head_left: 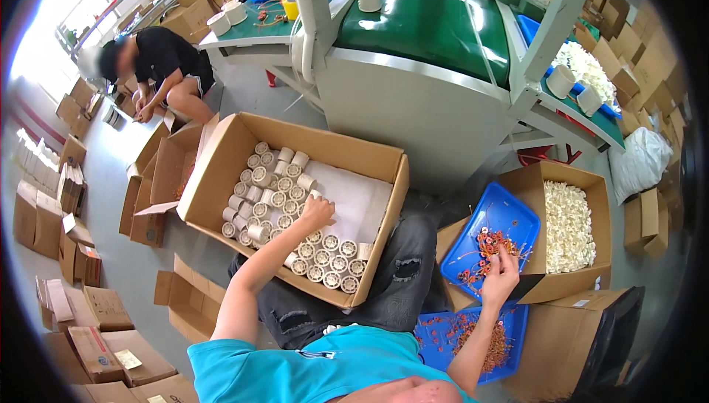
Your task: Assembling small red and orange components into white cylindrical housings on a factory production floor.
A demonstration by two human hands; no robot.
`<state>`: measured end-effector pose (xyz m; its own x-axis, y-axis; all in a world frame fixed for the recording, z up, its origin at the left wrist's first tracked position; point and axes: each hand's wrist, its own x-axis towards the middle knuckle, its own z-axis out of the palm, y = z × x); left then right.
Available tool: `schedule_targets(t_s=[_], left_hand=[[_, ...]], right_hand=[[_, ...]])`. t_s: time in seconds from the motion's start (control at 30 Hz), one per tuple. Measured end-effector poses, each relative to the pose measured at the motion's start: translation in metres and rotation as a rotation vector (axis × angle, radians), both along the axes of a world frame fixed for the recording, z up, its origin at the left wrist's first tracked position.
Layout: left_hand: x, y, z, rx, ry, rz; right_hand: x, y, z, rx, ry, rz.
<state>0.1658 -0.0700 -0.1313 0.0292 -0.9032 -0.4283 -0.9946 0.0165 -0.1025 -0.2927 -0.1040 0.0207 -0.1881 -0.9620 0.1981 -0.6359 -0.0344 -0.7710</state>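
Observation:
My left hand (317,213) reaches into a large open cardboard box (295,133), its fingers closed round a white cylindrical plastic part (315,194). Many like it, round with slotted ends, stand and lie in the box's left and near side, such as this white part (331,243). My right hand (501,277) is at a tilted blue tray (487,214), its fingertips pinched in a small heap of red parts with orange wires (489,244). Exactly which piece they grip is hidden by the fingers.
A box of small cream-white pieces (569,229) stands right of the tray. Below lies another blue tray (513,336) of wired parts. A green conveyor (421,30) with a metal frame rises ahead. A seated person (166,67) works at far left, among cardboard boxes (151,196).

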Motion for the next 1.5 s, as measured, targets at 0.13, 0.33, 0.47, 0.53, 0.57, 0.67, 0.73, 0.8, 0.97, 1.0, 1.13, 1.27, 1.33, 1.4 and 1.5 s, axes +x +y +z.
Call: schedule_targets(t_s=[0.13, 0.33, 0.47, 0.53, 0.57, 0.67, 0.73, 0.8, 0.97, 1.0, 1.13, 1.27, 1.33, 1.4, 1.5], left_hand=[[-0.017, -0.006, 0.058, -0.350, 0.565, 0.249], [-0.090, 0.048, 0.118, -0.120, 2.273, 0.689], [-0.128, 0.074, 0.137, -0.089, 2.472, 0.723], [-0.132, 0.078, 0.140, -0.227, 2.282, 0.690], [-0.130, 0.079, 0.146, -0.224, 2.279, 0.714], [-0.125, 0.080, 0.182, -0.249, 1.541, 0.650], [-0.126, 0.070, 0.200, -0.771, 1.028, -0.014], [-0.126, 0.066, 0.198, -0.676, 0.955, -0.057], [-0.131, 0.068, 0.173, -0.426, 0.939, 0.030], [-0.133, 0.071, 0.170, -0.421, 0.940, 0.027], [-0.139, 0.077, 0.173, -0.391, 1.081, 0.147], [-0.137, 0.075, 0.183, -0.236, 1.180, 0.243], [-0.135, 0.071, 0.167, -0.499, 1.151, 0.182], [-0.137, 0.067, 0.159, -0.877, 1.139, 0.155], [-0.139, 0.072, 0.153, -0.961, 0.992, 0.268]], right_hand=[[0.021, 0.003, -0.017, -0.068, -0.005, 0.140], [0.098, 0.018, -0.011, 0.009, -0.285, 0.455], [0.129, 0.030, 0.009, 0.065, -0.257, 0.576], [0.132, 0.033, 0.011, 0.046, -0.237, 0.686], [0.133, 0.032, 0.009, 0.064, -0.239, 0.689], [0.132, 0.030, 0.010, 0.175, -0.438, 0.654], [0.131, 0.029, 0.014, 0.246, -0.505, 0.670], [0.130, 0.026, 0.019, 0.277, -0.522, 0.669], [0.124, 0.030, 0.010, 0.381, -0.781, 0.655], [0.123, 0.031, 0.007, 0.382, -0.781, 0.649], [0.120, 0.036, 0.000, 0.255, -0.726, 0.586], [0.120, 0.037, 0.003, 0.162, -0.564, 0.531], [0.120, 0.033, 0.008, 0.053, -0.438, 0.509], [0.119, 0.029, 0.017, -0.073, -0.352, 0.451], [0.114, 0.032, 0.040, -0.169, -0.504, 0.441]])
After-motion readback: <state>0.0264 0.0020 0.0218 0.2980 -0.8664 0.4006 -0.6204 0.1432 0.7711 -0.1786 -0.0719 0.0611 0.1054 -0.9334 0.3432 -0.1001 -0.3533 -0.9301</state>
